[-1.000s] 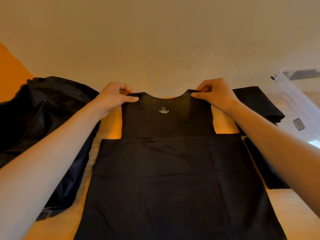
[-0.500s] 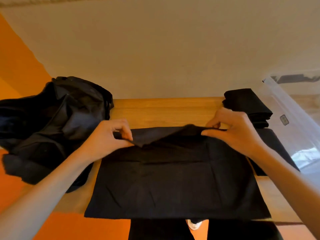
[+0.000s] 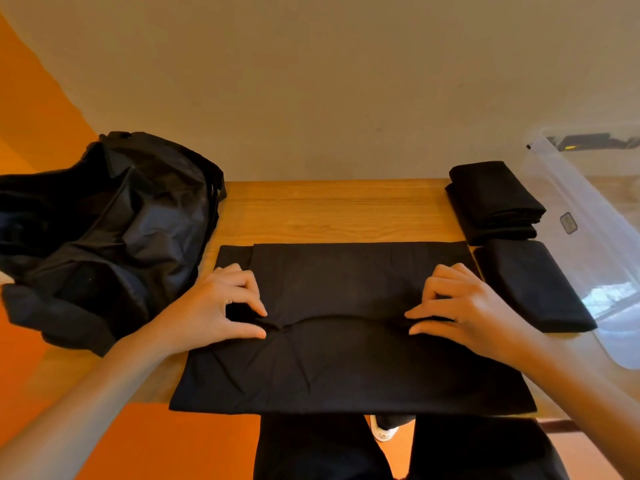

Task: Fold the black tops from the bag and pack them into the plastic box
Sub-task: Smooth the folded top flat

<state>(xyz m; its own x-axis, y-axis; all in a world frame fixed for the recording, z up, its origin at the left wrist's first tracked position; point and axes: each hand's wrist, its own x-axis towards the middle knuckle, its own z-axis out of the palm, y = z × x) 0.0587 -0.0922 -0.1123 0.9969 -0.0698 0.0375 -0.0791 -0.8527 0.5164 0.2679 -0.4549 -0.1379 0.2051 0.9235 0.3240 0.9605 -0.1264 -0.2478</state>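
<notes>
Wooden table (image 3: 329, 209) — left hand (image 3: 214, 306) and right hand (image 3: 464, 306) each pinch the black top (image 3: 346, 368) with curled fingers (image 3: 242, 299).

3 blk tops (image 3: 346, 372) (image 3: 491, 199) (image 3: 533, 289), 1 bag (image 3: 114, 230), 1 box (image 3: 588, 216)

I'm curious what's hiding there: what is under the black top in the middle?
Only the wooden table shows around the edges of the black top. Anything directly beneath the cloth is covered from view.

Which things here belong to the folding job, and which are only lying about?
Job: black top, pinched by left hand and right hand; black bag; folded stack; folded top; plastic box.
Lying about: wooden table; white shoe.
</notes>
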